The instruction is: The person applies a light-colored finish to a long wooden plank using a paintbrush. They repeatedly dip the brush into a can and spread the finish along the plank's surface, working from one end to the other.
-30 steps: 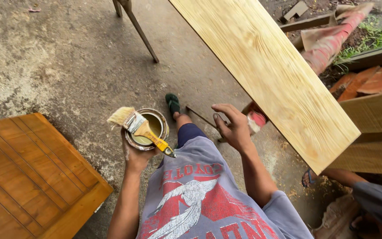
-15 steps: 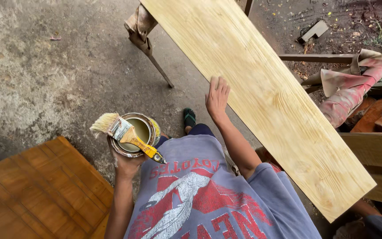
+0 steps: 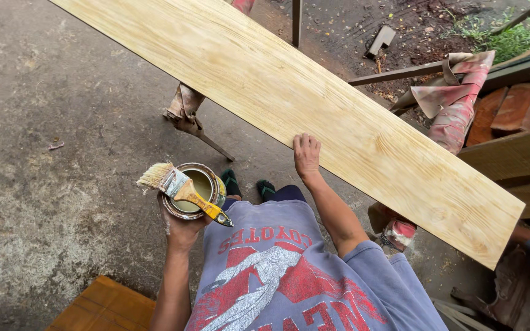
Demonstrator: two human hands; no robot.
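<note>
Fingers of the right hand [image 3: 306, 154] lie flat and spread on the near edge of a long pale plank [image 3: 289, 98], palm down, gripping nothing; the plank runs slantwise from the upper left to the lower right of the view, its grain showing along its length. The left hand [image 3: 182, 224] is cupped from below around a small round tin [image 3: 194, 190] of yellowish liquid, the fingers closed on its underside. Across the tin's open rim lies a flat paintbrush [image 3: 182, 187] with a yellow handle, a metal ferrule and pale bristles that stick out past the rim to the left; whether the thumb also pins the brush cannot be told. Just beyond the tin, two feet in green sandals [image 3: 248, 182] stand on the grey concrete floor [image 3: 50, 153]. Under the plank a metal trestle leg [image 3: 200, 132] wrapped in stained cloth slants to the floor. At the lower left corner shows part of a brown varnished wooden panel [image 3: 102, 306]. To the right, beyond the plank, lie reddish boards [image 3: 513, 110] and a red-stained rag [image 3: 455, 98].
</note>
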